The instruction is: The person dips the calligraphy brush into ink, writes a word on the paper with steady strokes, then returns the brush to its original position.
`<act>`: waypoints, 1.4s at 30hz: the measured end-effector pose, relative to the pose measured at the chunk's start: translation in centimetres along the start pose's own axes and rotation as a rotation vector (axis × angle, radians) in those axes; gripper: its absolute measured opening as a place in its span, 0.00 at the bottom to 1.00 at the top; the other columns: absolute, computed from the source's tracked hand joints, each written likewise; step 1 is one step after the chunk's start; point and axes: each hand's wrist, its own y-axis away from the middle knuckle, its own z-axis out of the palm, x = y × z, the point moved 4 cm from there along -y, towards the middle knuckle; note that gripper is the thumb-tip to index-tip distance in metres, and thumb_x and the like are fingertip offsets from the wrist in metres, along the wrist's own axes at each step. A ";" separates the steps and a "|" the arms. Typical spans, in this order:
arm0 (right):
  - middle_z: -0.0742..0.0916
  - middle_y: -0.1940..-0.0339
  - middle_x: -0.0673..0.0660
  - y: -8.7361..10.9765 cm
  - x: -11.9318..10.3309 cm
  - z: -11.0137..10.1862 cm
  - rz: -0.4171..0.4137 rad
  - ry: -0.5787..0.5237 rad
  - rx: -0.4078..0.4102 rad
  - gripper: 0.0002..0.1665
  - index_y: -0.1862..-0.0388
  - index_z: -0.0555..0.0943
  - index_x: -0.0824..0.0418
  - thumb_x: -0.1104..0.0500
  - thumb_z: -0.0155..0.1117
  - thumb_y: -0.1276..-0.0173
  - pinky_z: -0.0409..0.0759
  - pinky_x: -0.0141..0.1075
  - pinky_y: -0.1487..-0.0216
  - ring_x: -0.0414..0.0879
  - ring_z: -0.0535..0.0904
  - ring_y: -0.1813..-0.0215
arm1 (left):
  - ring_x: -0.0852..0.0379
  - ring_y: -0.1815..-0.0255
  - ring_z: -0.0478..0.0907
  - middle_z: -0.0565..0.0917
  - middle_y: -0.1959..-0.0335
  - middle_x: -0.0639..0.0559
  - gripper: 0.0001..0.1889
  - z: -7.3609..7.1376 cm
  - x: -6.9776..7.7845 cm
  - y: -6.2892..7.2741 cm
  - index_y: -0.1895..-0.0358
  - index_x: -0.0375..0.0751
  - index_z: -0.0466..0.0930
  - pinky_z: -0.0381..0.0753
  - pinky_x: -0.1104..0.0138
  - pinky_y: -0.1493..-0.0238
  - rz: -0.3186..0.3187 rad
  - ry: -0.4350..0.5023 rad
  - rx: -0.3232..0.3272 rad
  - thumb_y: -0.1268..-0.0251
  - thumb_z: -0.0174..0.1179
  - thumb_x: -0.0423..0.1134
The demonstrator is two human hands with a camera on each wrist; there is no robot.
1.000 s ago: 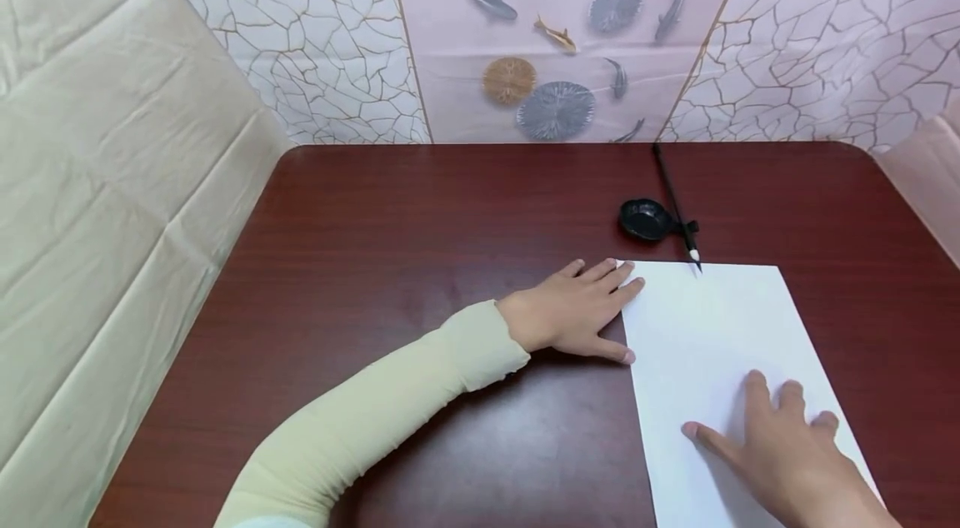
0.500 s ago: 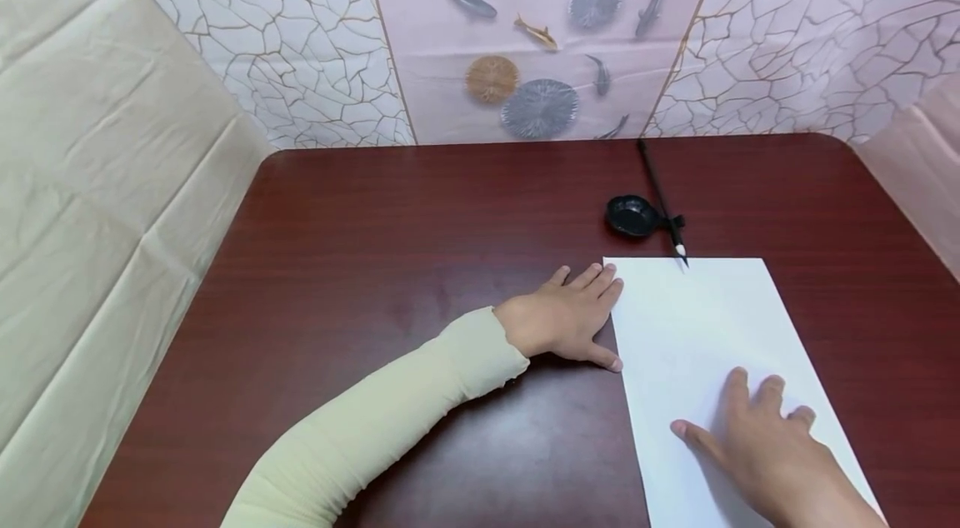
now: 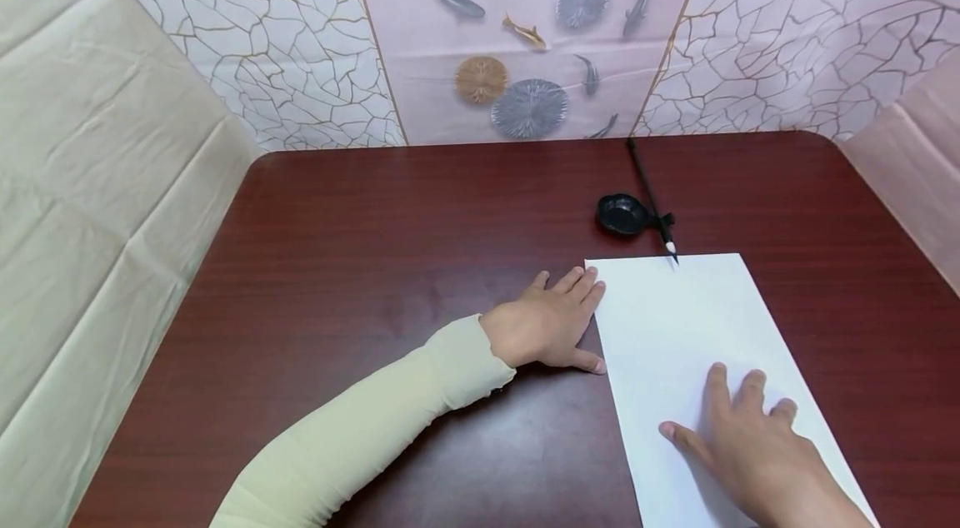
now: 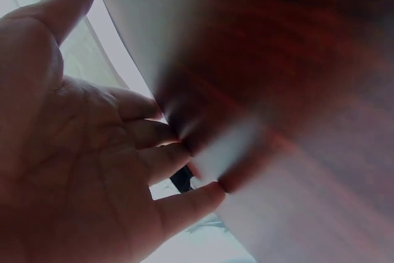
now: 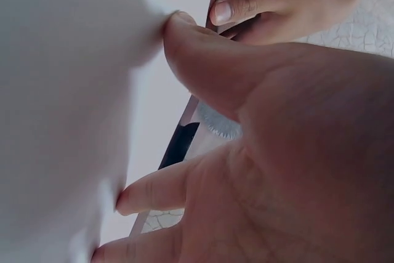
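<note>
A blank white sheet of paper (image 3: 667,328) lies on the dark red-brown table. My left hand (image 3: 547,324) rests flat with spread fingers at the sheet's left edge; its fingertips touch the top left corner and its thumb meets the edge lower down. On the lower part of the sheet, my right hand (image 3: 761,449) presses with its fingertips, thumb apart, palm raised. In the right wrist view, the right thumb and fingertips touch the paper (image 5: 61,90). The left wrist view shows the left palm (image 4: 80,146) and the fingertips on the surface. Neither hand grips anything.
Beyond the sheet's top edge sits a small black ink dish (image 3: 622,214). A writing brush (image 3: 645,182) lies across its handle, the dark tip over the sheet's top edge. Patterned cloth (image 3: 525,37) hangs behind the table (image 3: 375,220); pale cloth (image 3: 90,178) borders the left side.
The head view has shifted, so the scene appears further left. Both hands and the sheet have also slid slightly left relative to the ink dish and brush.
</note>
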 end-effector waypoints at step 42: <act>0.70 0.27 0.82 0.6 -3.2 0.8 -0.427 0.237 0.259 0.59 0.24 0.69 0.71 0.31 0.74 0.38 0.83 0.65 0.61 0.85 0.68 0.33 | 0.46 0.20 0.68 0.75 0.24 0.50 0.41 3.7 2.2 8.0 0.29 0.57 0.81 0.67 0.55 0.23 -0.223 -0.397 -0.055 0.30 0.44 0.80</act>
